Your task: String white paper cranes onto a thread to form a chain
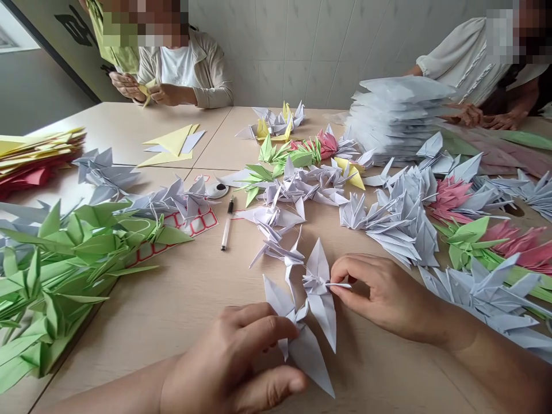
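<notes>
Just two hands (383,296), two paper cranes (321,307)

You are working at pale laminate tables (129,339) pushed together, with seams showing between them. On your left lie strings of green paper cranes (47,276), and beyond them a stack of folded yellow and red paper (34,158). Directly ahead are a sheet of red-gridded labels (199,221), a white pen (227,224) lying beside it, and a small round white object (217,191). Loose yellow folded paper (170,144) rests further off. The centre holds strings of white paper cranes (297,187) mixed with green and yellow ones. On your right are pink paper cranes (451,198) and a tall stack of white folded paper (397,118).
</notes>
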The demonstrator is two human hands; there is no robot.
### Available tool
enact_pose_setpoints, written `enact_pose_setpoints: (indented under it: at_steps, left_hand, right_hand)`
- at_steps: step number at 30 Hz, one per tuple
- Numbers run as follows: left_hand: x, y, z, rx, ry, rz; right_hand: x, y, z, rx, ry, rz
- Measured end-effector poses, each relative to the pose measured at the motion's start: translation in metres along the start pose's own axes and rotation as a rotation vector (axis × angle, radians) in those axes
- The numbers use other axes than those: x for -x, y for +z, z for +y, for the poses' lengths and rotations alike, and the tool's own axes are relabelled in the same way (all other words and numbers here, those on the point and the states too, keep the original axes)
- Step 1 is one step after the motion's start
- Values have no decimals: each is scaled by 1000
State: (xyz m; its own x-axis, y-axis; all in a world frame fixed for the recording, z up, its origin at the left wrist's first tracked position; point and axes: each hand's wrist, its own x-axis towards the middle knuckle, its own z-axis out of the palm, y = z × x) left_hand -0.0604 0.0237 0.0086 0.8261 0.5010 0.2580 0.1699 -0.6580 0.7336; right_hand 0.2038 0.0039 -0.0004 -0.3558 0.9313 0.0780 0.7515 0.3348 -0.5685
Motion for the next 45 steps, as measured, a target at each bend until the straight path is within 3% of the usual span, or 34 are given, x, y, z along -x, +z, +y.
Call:
enact_pose_setpoints:
  at_steps: [5,10,16,22,28,33,38,45]
  left_hand:
    - [-2,-8,-8,80,-165,107]
    - [-13,-8,-16,-197,-252,215]
    - [-35,-3,-23,-547,-264,99]
    - [-64,-4,-16,-627,-294,-69]
    - [-76,-2,-13,-958,-135,-5]
    - [-67,-3,-18,-858,-12,-38]
    - [-60,-3,-24,-693,6,-77]
    - [-60,-3,-27,-676,2,-113]
  right_hand:
    - [0,-2,-1,-7,-31,-2]
    - [0,0,1,-46,-21,-17]
    - [2,6,0,-79,-47,-11]
    - [2,7,-1,-19,-112,21]
    - [1,7,-3,-23,-123,36]
    - [0,11,2,-16,-160,49]
    - [0,12,4,-49,-174,32]
    - [0,9,4,-53,-161,30]
